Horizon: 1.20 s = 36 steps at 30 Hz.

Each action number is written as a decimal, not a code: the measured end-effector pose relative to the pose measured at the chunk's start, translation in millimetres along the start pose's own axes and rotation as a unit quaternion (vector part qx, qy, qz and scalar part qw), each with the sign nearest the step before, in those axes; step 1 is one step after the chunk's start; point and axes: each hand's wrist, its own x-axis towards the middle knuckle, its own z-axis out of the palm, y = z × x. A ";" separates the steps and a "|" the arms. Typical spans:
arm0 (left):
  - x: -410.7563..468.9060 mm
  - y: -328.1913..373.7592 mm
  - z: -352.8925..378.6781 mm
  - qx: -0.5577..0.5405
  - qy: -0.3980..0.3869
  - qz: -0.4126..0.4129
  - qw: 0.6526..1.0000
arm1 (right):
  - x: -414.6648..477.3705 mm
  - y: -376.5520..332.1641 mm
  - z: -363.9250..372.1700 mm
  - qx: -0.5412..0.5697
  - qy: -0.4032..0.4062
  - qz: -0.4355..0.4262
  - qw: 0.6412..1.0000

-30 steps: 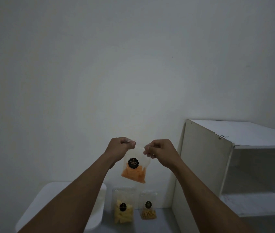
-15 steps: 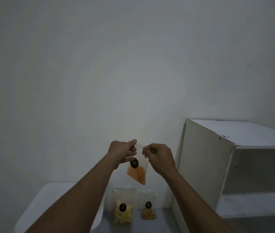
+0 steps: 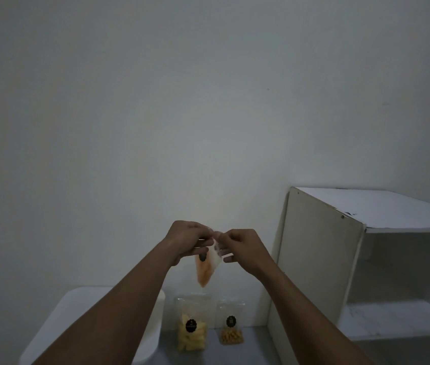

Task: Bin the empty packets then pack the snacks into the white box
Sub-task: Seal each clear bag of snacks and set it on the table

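Meanwhile | left hand point(image 3: 187, 237) and right hand point(image 3: 243, 246) each pinched the top of the clear plastic packet of orange snacks point(image 3: 204, 270), hanging above-right of the rounded white plastic box point(image 3: 77, 309) | judged best: seal fully before lowering in.

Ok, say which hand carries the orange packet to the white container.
Left, probably: left hand and right hand both pinch the orange packet, but the white container sits on the left.

The left forearm point(image 3: 119, 312) hides part of the white box point(image 3: 72, 306); the 3 labels point(image 3: 191, 326) are unreadable.
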 end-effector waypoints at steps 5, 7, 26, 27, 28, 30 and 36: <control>-3.1 -4.0 -4.0 0.050 -0.040 -0.017 0.998 | -2.5 1.1 -5.3 0.074 -0.035 0.047 0.996; -6.2 -4.4 -4.8 0.063 -0.047 -0.015 0.997 | -3.2 -0.3 -4.6 0.098 -0.042 0.060 0.992; -7.9 -20.1 -6.5 0.043 -0.052 -0.106 0.992 | -1.9 9.0 -1.9 0.081 -0.082 0.112 0.987; -7.3 -21.8 -6.7 0.037 -0.048 -0.113 0.992 | -1.2 10.1 -0.4 0.074 -0.082 0.112 0.988; -6.8 -23.6 -7.0 0.030 -0.041 -0.120 0.992 | -1.5 11.3 1.6 0.063 -0.081 0.109 0.989; -3.9 -27.0 -7.6 0.013 -0.022 -0.126 0.992 | -4.9 15.0 6.0 0.035 -0.071 0.093 0.992; 9.2 -47.7 -9.8 -0.053 0.041 -0.119 0.991 | -17.5 64.3 25.1 -0.036 -0.107 0.098 0.989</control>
